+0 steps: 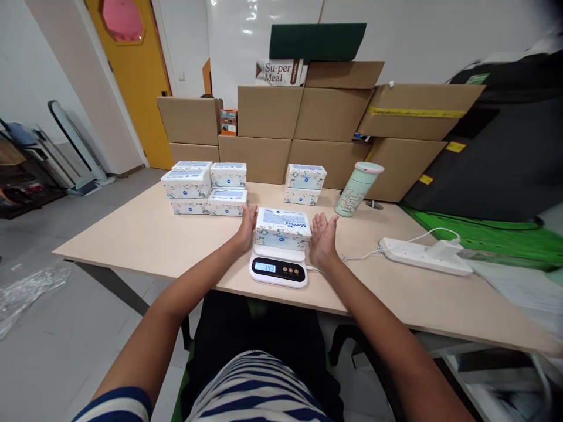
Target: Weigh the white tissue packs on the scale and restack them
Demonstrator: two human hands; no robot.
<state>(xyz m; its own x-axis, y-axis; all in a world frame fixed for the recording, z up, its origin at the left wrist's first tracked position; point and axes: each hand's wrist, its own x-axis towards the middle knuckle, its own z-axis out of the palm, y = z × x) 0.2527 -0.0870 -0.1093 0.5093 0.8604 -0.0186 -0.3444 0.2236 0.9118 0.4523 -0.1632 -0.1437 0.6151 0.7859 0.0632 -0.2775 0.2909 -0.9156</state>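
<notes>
A white tissue pack (282,227) with blue print lies on a small white kitchen scale (278,269) whose lit display shows digits. My left hand (247,225) is open, its palm against or very near the pack's left end. My right hand (322,235) is open with fingers spread, a little way off the pack's right end, not touching it. Neither hand holds anything.
The scale sits near the front edge of a beige table (145,234). Several tissue packs are stacked at the back left (204,187), two more at the back middle (305,183). A green tumbler (358,189), a white power strip (424,255) and cardboard boxes (334,126) stand behind.
</notes>
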